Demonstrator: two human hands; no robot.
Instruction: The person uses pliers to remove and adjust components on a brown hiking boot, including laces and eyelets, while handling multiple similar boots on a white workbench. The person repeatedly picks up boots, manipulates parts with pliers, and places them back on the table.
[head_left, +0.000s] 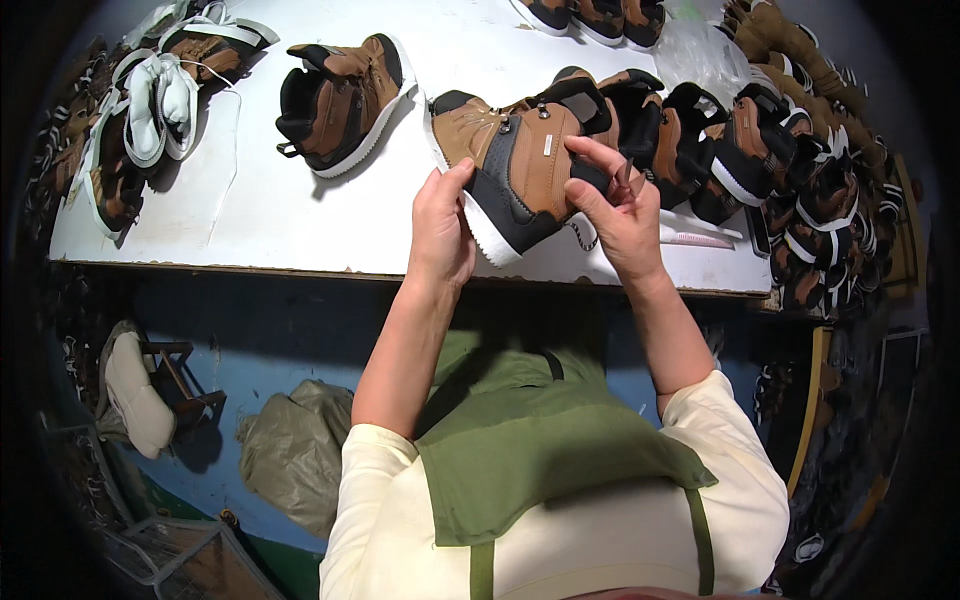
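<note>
Through my head view, I see the left hand (442,228) gripping a brown-and-black boot (535,165) near its white sole, the right hand (625,222) at its collar. I see a second boot (345,112) nearby on the white table (290,225).

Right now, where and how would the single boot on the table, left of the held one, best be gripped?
Probably by the heel of the single boot, below its open collar, coming from the table's near edge: heel and pull loop face that edge, while the toe points away.

Place: shoe workshop; piled boots (832,192); white worktable (350,225); green apron (530,450)
</note>
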